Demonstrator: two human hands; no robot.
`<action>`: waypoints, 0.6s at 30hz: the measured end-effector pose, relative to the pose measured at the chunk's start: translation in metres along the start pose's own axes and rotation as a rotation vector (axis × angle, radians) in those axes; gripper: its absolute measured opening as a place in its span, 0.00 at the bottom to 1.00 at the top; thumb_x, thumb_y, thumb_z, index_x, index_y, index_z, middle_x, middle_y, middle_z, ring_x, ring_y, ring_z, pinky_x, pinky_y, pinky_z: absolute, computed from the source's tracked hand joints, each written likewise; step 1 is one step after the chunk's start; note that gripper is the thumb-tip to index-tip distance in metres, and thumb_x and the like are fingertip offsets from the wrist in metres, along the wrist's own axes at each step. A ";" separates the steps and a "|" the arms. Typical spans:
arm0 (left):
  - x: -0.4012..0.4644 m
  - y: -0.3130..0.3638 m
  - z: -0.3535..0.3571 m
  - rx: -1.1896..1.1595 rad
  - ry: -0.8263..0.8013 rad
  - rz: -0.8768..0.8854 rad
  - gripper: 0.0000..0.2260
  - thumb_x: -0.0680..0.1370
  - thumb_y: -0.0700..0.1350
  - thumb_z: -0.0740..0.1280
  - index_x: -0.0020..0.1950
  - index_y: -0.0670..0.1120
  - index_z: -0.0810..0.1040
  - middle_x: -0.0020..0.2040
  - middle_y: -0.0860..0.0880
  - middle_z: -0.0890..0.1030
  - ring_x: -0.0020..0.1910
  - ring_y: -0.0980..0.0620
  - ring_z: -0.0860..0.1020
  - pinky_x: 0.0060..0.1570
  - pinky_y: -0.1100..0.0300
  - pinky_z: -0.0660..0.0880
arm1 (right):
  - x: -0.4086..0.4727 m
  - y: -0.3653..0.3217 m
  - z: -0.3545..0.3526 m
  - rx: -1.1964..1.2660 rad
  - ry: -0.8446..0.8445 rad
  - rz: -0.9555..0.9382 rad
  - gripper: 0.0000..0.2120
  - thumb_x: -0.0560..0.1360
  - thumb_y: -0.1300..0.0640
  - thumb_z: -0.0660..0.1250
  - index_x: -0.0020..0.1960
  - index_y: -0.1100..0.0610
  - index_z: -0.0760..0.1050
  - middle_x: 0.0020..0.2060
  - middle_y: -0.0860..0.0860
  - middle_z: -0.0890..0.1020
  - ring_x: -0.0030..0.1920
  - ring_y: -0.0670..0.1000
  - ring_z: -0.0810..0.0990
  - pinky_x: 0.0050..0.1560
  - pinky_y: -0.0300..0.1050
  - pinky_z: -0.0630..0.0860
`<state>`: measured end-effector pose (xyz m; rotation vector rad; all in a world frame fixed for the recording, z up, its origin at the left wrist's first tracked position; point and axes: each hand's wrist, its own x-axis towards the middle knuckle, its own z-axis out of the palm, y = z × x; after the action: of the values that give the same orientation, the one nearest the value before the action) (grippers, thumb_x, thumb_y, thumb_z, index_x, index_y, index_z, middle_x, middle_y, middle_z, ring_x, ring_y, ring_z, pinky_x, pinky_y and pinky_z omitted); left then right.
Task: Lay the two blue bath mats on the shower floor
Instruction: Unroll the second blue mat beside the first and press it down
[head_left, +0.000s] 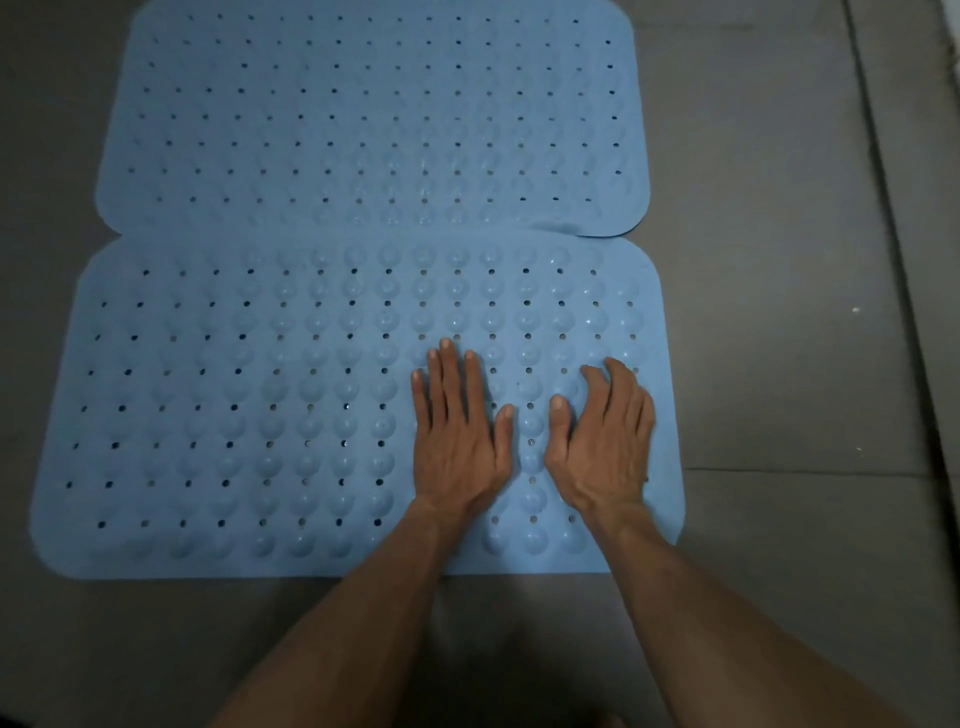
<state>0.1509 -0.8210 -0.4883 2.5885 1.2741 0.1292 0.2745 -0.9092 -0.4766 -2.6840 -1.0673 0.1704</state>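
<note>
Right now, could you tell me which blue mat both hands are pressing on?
The near mat; the far mat beyond it is untouched.

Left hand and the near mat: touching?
Touching. The head view shows the left hand lying flat, palm down, fingers spread on the near mat, with no gap visible beneath it.

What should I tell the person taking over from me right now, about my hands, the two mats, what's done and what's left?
Left hand: flat, palm down on the near mat, holding nothing.
Right hand: also on the near mat, fingers slightly curled, holding nothing.
Far mat: spread on the grey floor; its near right corner is slightly rippled where the mats meet.
Done: both mats are down, long edges together.
Left: probably press the near mat's right side flat and smooth that corner.
</note>
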 end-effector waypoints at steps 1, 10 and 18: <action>0.001 0.001 -0.001 0.004 0.009 -0.003 0.31 0.82 0.56 0.51 0.79 0.37 0.52 0.79 0.36 0.48 0.79 0.39 0.46 0.75 0.39 0.51 | 0.000 0.000 0.000 0.010 -0.006 -0.016 0.26 0.81 0.43 0.52 0.73 0.57 0.65 0.76 0.57 0.65 0.78 0.57 0.60 0.79 0.58 0.54; 0.003 0.003 -0.005 0.048 -0.052 -0.040 0.33 0.81 0.56 0.53 0.79 0.39 0.50 0.79 0.36 0.45 0.79 0.39 0.44 0.75 0.37 0.49 | 0.003 0.002 -0.001 -0.010 -0.063 -0.049 0.30 0.80 0.40 0.50 0.74 0.58 0.65 0.78 0.57 0.61 0.80 0.56 0.56 0.79 0.62 0.51; 0.002 -0.003 -0.003 -0.007 -0.100 -0.044 0.30 0.82 0.55 0.47 0.79 0.40 0.47 0.79 0.38 0.44 0.79 0.41 0.41 0.76 0.41 0.44 | 0.002 0.003 0.002 0.004 -0.057 -0.034 0.26 0.81 0.43 0.53 0.75 0.55 0.63 0.79 0.54 0.60 0.80 0.53 0.55 0.80 0.58 0.48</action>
<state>0.1490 -0.8170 -0.4866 2.5244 1.2915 -0.0042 0.2774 -0.9098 -0.4799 -2.6710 -1.1269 0.2439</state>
